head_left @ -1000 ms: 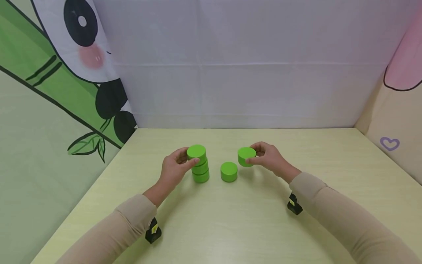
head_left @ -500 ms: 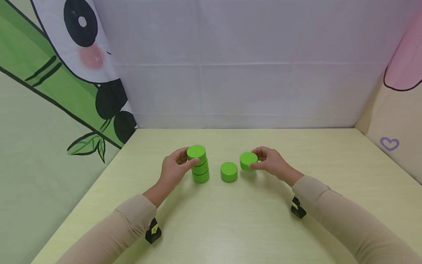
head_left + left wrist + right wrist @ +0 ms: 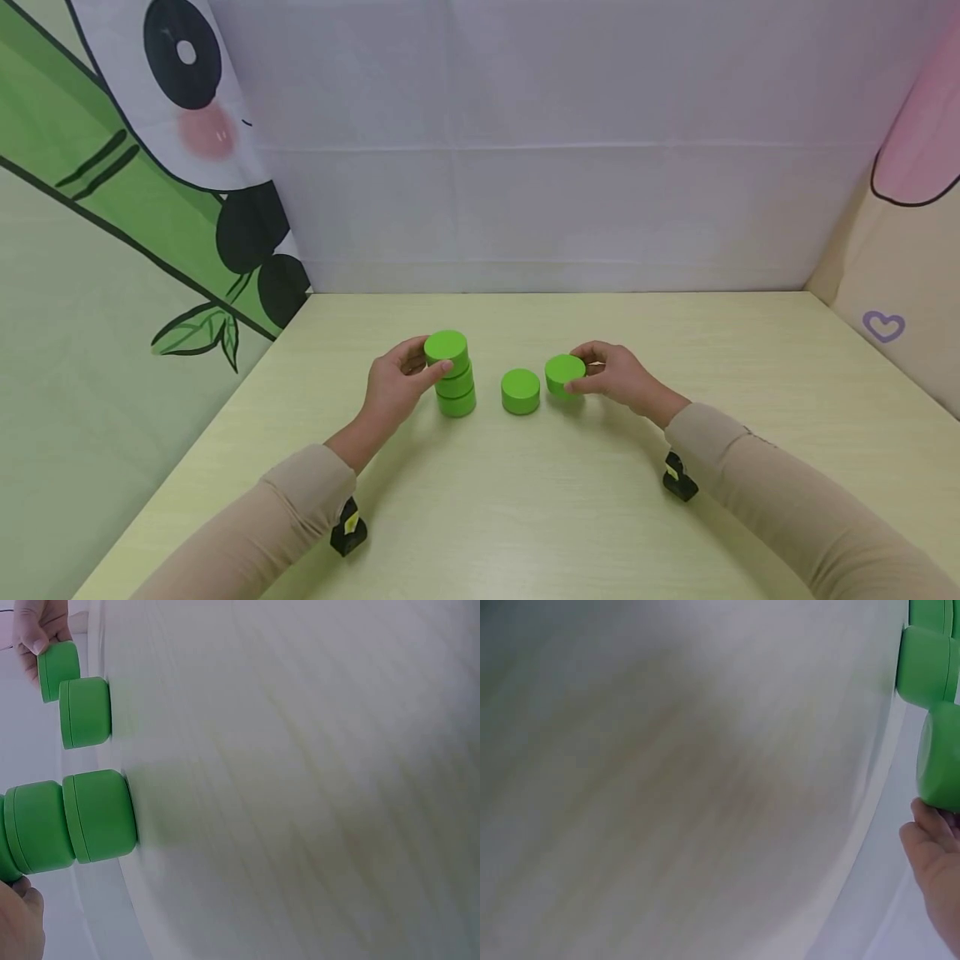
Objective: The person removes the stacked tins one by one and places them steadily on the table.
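The right hand (image 3: 618, 381) pinches a green disc (image 3: 564, 372) just above the tabletop (image 3: 517, 500), toward its far edge; the left hand (image 3: 396, 379) grips the top disc (image 3: 446, 347) of a three-high stack (image 3: 456, 386) nearer the left edge; both look light, stiff, perhaps slippery, best held across their sides.

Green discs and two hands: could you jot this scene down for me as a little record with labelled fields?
Stack: three discs high, standing on the table
Left hand: pinches the stack's top disc
Right hand: holds a raised disc, just off the table
Lone disc: on the table, between the stack and the raised disc
Disc total: five, all green
Sleeves: beige, on both arms
Backdrop: pale cloth with visible creases
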Available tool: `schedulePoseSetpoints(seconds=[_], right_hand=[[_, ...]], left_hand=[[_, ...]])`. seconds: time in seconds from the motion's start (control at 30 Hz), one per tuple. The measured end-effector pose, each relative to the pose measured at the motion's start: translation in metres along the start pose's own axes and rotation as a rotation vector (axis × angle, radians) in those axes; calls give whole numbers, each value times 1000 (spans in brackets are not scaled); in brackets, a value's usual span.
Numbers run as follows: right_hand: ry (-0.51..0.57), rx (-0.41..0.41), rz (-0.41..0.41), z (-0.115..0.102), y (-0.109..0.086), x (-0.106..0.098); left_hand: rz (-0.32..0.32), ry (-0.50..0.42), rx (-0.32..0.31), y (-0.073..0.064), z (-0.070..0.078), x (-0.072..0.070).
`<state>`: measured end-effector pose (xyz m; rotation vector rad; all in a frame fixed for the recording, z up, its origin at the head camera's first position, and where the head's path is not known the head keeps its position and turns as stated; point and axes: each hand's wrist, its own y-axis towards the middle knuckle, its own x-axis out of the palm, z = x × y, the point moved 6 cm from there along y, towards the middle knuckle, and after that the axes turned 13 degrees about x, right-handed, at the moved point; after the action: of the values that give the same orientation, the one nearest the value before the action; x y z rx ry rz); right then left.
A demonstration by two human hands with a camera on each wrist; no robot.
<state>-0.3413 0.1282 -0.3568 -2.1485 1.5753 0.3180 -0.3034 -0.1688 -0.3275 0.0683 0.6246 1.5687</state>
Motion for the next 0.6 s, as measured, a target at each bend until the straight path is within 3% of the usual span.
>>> schedulePoseSetpoints(seconds=[0.6], right_hand=[[-28,46,-33,9,5,0]], left_hand=[[-4,0,0,1,0,0]])
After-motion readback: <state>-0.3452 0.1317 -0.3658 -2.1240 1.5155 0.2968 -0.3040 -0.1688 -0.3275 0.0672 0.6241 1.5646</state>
